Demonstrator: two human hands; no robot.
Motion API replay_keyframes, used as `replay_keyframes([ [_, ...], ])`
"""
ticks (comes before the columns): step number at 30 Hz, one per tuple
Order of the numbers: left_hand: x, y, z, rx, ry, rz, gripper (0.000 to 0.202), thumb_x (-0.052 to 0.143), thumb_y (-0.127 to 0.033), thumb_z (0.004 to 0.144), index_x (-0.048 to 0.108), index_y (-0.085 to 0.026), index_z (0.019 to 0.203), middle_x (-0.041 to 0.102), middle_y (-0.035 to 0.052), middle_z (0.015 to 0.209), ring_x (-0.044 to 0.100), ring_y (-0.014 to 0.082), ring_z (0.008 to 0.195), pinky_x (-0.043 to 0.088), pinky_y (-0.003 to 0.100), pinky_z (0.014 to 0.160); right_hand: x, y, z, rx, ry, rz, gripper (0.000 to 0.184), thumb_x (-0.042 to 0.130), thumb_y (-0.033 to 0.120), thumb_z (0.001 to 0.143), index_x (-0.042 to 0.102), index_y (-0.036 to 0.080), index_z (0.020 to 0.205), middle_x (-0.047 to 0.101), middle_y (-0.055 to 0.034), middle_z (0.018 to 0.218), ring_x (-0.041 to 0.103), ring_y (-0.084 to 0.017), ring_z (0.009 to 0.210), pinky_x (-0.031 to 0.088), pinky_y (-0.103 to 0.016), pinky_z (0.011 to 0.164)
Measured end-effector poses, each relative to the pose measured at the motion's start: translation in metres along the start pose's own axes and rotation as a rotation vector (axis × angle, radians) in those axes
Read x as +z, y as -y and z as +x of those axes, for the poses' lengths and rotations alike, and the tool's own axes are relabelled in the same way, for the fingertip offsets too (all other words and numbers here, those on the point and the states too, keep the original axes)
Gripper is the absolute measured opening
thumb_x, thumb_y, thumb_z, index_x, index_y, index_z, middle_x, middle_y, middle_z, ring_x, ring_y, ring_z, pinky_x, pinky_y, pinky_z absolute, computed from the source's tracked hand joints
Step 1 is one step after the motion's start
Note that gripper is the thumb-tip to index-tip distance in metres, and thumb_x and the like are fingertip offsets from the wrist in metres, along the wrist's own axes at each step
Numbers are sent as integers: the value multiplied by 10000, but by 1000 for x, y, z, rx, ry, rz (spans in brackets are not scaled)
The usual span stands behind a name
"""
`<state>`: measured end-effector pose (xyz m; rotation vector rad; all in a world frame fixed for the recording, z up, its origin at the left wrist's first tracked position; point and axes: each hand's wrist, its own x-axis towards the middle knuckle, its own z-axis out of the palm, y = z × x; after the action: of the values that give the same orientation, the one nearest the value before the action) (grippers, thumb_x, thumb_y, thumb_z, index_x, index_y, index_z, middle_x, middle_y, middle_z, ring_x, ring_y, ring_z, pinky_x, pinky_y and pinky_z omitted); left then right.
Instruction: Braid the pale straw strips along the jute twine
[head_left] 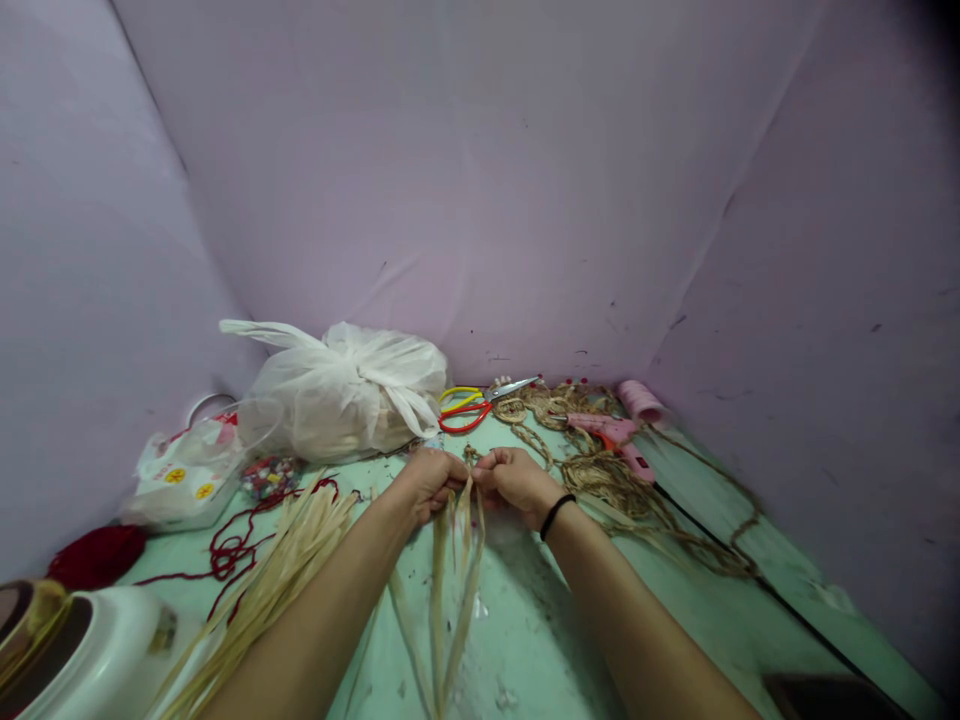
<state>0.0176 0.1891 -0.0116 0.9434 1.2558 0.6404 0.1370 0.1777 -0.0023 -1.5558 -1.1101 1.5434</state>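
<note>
Pale, flat fibre strips [439, 590] hang from between my two hands and trail down over the green surface toward me. My left hand [431, 482] is closed around the upper part of the strips, its fingers curled in. Close beside it, my right hand [514, 480] pinches the strips between thumb and fingers; a black band circles that wrist. Just beyond my fingertips a short knotted or braided end [472, 453] of the fibre shows. How the strips cross inside my fingers is hidden.
A tied white plastic bag [352, 390] and scissors [480, 405] lie at the back. Rightward are braided fibre cords [600, 480], a pink glue gun [607, 430] and a pink thread spool [641, 400]. Leftward are loose fibre strips [300, 545], red yarn [97, 555] and a white container [124, 640].
</note>
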Motion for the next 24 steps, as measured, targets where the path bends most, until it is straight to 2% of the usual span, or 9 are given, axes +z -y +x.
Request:
replay_keyframes([
  [5, 0, 1, 0, 17, 0, 36, 154, 553, -184, 543, 407, -159, 502, 314, -86, 359, 173, 6, 273, 38, 193, 326, -3, 2, -3, 131, 127, 39, 150, 505, 98, 748, 487, 147, 608, 509, 22, 437, 471, -67, 366, 340, -158, 364],
  [8, -1, 0, -1, 14, -12, 74, 110, 541, -173, 536, 436, -152, 510, 352, -72, 363, 191, 11, 273, 44, 195, 326, -6, 2, -2, 167, 202, 69, 185, 461, 98, 780, 521, 119, 607, 525, 10, 468, 487, -55, 380, 352, -143, 367],
  [12, -5, -1, -2, 29, 39, 121, 196, 560, -210, 550, 382, -167, 482, 277, -92, 359, 156, 7, 280, 32, 195, 336, -10, -5, 6, 94, 175, 21, 223, 481, 48, 723, 496, 110, 509, 449, 41, 375, 348, -19, 299, 229, -122, 300],
  [14, -7, -1, -3, 47, 63, 147, 227, 580, -231, 544, 374, -169, 472, 285, -89, 362, 166, 9, 288, 43, 192, 337, -11, -8, 9, 50, 161, -23, 215, 504, 33, 681, 498, 108, 480, 445, 41, 350, 308, -17, 288, 204, -130, 290],
  [18, -8, 0, -2, 69, 6, 215, 128, 589, -197, 497, 469, -153, 490, 314, -83, 337, 184, 21, 288, 70, 191, 332, -11, -11, 10, 16, 140, -18, 196, 529, 17, 620, 491, 118, 456, 480, 36, 350, 323, -22, 294, 208, -136, 293],
  [21, -4, 0, -3, 76, -71, 260, 31, 545, -142, 475, 515, -139, 484, 331, -74, 317, 210, 33, 286, 100, 188, 324, -10, -11, 9, 24, 137, -4, 188, 523, 15, 623, 505, 115, 465, 497, 30, 351, 331, -21, 289, 198, -136, 291],
  [24, -1, 0, -3, 99, -140, 270, 31, 512, -100, 457, 509, -128, 444, 342, -65, 313, 226, 34, 296, 120, 183, 322, -8, -10, 8, 45, 162, 1, 192, 502, 17, 656, 518, 106, 487, 519, 11, 364, 375, -28, 289, 193, -134, 281],
])
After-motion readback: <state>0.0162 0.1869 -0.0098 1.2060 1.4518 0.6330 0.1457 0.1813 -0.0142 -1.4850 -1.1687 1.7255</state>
